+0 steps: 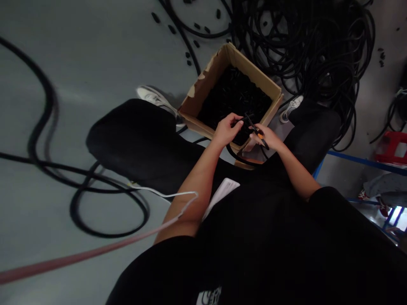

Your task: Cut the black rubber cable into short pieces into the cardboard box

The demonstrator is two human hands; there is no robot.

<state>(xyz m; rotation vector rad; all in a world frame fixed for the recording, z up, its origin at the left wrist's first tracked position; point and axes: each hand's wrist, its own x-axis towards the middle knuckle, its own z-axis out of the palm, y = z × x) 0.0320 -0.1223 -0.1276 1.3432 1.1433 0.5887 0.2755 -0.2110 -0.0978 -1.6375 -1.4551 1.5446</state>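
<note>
Between my knees stands an open cardboard box with many small black pieces inside. Over its near edge, my left hand pinches the end of a black cable, which loops down toward my lap. Just to the right, my right hand is closed around a dark hand tool with an orange mark on it. The tool's tip lies close to the cable end at my left fingertips. The exact contact between tool and cable is too small to make out.
Tangled black cables are heaped beyond the box at the right. A thick black cable winds over the floor at left. A blue frame, a red stool and another person's leg are at right.
</note>
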